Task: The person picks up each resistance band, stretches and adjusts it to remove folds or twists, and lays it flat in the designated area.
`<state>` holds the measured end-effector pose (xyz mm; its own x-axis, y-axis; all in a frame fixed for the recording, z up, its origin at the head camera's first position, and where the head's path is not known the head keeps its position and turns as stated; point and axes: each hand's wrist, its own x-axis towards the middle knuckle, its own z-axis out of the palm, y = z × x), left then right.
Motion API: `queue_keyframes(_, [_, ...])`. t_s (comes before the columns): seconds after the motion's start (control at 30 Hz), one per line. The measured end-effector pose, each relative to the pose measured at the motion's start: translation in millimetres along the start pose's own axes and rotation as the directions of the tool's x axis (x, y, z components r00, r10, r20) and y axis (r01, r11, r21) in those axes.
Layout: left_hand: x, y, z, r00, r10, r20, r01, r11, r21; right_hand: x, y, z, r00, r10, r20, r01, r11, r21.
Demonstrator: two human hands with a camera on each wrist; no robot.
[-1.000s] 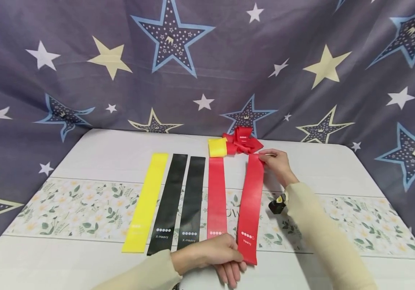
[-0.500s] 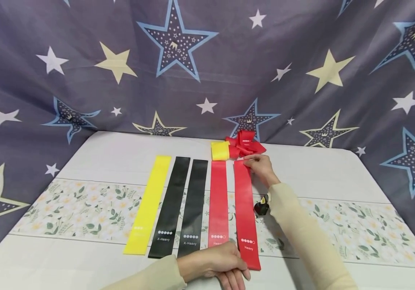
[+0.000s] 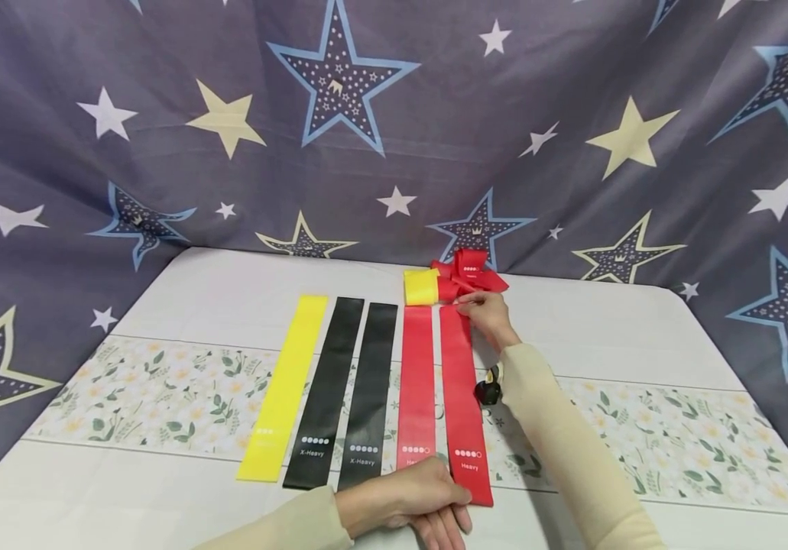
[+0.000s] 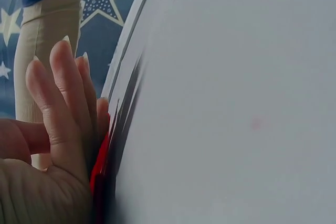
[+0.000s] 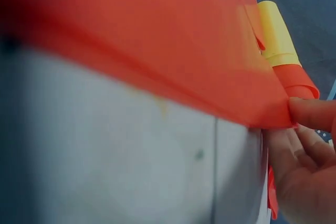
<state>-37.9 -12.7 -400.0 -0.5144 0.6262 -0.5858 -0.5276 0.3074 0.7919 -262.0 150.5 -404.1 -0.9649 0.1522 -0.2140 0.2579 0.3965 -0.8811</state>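
Note:
A red resistance band (image 3: pixel 461 389) marked "Heavy" lies lengthwise at the right end of a row. My right hand (image 3: pixel 490 317) pinches its far end; in the right wrist view the thumb (image 5: pixel 310 111) is on top of the band's corner. My left hand (image 3: pixel 428 496) holds the near left corner between thumb and index finger, the other fingers extended on the table. Just left lies another red band (image 3: pixel 416 382), its near end partly hidden by the left hand. Two black "X-Heavy" bands (image 3: pixel 325 389) and a yellow band (image 3: pixel 283 389) continue the row leftward.
Behind the red bands sit a yellow roll (image 3: pixel 421 287) and a heap of red bands (image 3: pixel 469 273). The white table (image 3: pixel 180 298) carries a floral strip (image 3: pixel 160 393) across it. A star-patterned curtain (image 3: pixel 394 137) hangs at the back and sides.
My right hand has moved left with the red band's far end, bringing the band closer to the other red one. The left hand keeps its hold at the near end. The head view has shifted slightly.

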Motion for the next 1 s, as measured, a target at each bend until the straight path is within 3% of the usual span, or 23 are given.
queue_keyframes(0.23, [-1.6, -0.7, 1.9, 0.994, 0.048, -0.097, -0.04, 0.996, 0.081, -1.2, -5.6, -2.8, 0.997, -0.055, -0.045, 0.051, 0.995, -0.08])
queue_keyframes(0.67, [-7.8, 1.1, -3.0, 0.993, 0.074, -0.095, -0.064, 0.993, 0.103, 3.7, -16.3, -14.2, 0.985, -0.134, -0.108, 0.117, 0.982, -0.149])
queue_keyframes(0.83, [-9.0, 4.1, -9.7, 0.99, 0.12, -0.07, -0.113, 0.989, 0.097, 12.9, -12.9, -22.2, 0.965, -0.244, -0.102, 0.207, 0.937, -0.282])
queue_keyframes(1.0, [-9.1, 15.5, -18.2, 0.982, 0.156, -0.104, -0.145, 0.984, 0.106, 22.4, -8.8, -29.5, 0.946, -0.313, -0.089, 0.25, 0.873, -0.419])
